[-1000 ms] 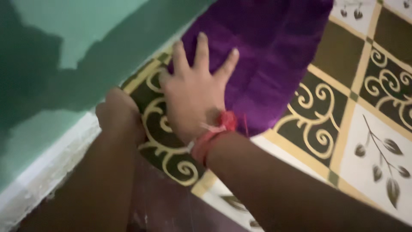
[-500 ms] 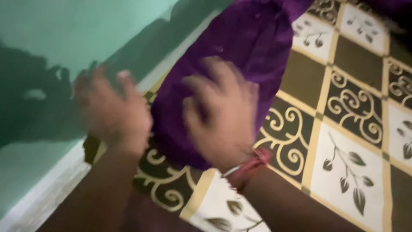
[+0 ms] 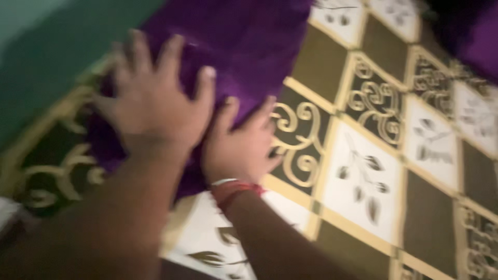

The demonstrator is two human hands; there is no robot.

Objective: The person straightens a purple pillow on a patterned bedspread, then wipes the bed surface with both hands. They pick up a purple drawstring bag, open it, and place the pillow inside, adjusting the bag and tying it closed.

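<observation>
Head view, left hand (image 3: 150, 103) now flat on purple cloth (image 3: 249, 36)

Both hands press flat on a purple cloth (image 3: 244, 36) in the upper left of the frame: left hand (image 3: 153, 101), right hand (image 3: 238, 148) beside it. Patterned bedding (image 3: 373, 171) fills the right.

Two hands (image 3: 155, 103), one purple cloth (image 3: 249, 36), one patterned sheet (image 3: 373, 155), one red wristband (image 3: 233, 187)
</observation>
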